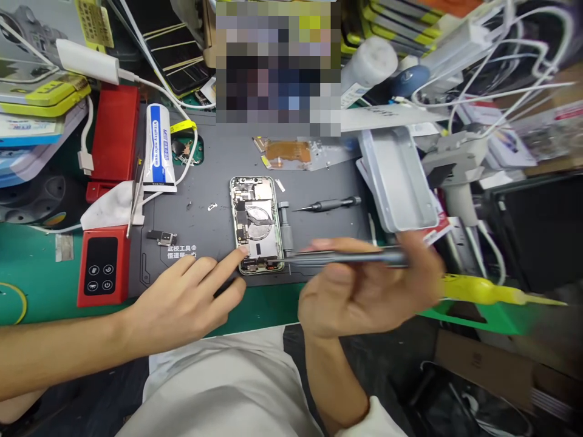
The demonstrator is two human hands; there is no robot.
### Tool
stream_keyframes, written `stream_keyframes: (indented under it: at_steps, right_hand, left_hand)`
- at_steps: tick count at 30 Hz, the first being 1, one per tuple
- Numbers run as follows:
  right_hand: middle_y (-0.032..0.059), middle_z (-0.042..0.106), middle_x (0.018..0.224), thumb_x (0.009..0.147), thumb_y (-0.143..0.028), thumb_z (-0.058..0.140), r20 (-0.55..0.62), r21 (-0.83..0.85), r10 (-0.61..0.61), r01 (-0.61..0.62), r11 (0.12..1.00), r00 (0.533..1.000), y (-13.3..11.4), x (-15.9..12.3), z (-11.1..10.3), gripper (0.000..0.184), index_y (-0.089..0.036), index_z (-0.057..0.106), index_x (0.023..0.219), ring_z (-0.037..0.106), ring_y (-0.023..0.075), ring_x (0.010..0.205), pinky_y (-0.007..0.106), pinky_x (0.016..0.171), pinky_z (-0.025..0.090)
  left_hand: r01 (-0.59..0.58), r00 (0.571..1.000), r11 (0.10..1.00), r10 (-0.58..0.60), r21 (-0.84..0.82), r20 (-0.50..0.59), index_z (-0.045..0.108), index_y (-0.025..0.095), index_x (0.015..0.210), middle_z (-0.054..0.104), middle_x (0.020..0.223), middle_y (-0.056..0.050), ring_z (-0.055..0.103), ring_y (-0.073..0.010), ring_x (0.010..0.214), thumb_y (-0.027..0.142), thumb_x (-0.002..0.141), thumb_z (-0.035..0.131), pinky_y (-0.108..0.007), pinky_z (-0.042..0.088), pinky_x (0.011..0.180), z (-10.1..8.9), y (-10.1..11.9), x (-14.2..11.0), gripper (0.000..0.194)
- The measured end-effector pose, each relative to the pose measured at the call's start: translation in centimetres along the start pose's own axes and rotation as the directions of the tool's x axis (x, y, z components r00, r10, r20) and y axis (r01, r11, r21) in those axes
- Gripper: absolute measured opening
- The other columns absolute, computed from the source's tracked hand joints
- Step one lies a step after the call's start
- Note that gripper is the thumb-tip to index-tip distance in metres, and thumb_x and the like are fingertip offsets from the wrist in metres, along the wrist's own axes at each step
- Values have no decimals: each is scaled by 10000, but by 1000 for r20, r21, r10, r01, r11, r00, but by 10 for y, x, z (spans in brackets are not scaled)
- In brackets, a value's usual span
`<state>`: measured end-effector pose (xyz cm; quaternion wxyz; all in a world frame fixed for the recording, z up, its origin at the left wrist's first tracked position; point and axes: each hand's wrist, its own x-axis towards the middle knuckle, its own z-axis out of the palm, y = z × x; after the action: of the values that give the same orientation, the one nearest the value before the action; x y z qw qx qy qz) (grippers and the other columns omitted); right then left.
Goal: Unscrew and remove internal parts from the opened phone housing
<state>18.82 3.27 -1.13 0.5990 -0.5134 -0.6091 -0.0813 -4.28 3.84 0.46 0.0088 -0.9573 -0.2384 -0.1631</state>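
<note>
Pointing palm-down, left hand with fingertip at open phone.

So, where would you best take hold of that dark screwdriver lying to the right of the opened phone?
Probably by the thick handle, from above and its right end. The screwdriver lies flat on the grey mat, its thin tip pointing left towards the phone, so that grip should keep fingers off the point.

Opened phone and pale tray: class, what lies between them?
In the head view, a grey piece close beside the opened phone, then a dark screwdriver nearer the pale tray.
</note>
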Motion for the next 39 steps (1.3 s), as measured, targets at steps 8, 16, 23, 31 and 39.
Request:
stream_keyframes:
  at_steps: [8,16,23,31,39]
  right_hand:
    - [-33,600,781,971,-318,723,339,-161,472,-444,881,814,16,26,-25,559,-263,533,1493,570,153,655,291,584,525]
    - [-22,629,829,1008,-363,679,458,-391,437,-266,881,774,15,20,-20,139,-228,653,1023,570,135,714,294,690,474]
    - [69,740,1008,1063,-337,591,346,-382,312,-171,908,885,30,26,-29,227,-211,779,1057,678,170,835,296,686,521]
    - [125,689,1340,1039,-459,604,400,-525,379,-130,841,835,70,33,-43,318,-264,759,1236,660,289,1167,489,971,573]
    - [65,761,1033,995,-614,638,386,-444,417,-231,866,823,61,30,-57,386,-247,739,1059,690,251,898,413,807,539]
  left_hand:
    - [13,1000,1000,-13,-6,-1,698,165,1157,647,1527,-148,585,-247,881,221,944,662,-398,504,733,0,-1,1,223]
    - [20,1000,1000,-20,-12,2,697,168,1146,657,1516,-144,593,-250,886,193,927,661,-399,499,740,-1,-1,2,223]
    - [26,1000,1000,-26,-11,18,695,171,1140,642,1530,-143,590,-236,884,197,927,688,-384,482,733,-1,-1,1,215]
    - [-4,1000,999,4,34,-2,674,150,1143,629,1539,-176,585,-231,867,203,966,625,-378,475,699,0,1,-2,190]
    - [-15,1000,999,15,41,-15,665,145,1144,634,1535,-181,585,-232,860,190,974,602,-374,478,686,0,1,-2,187]
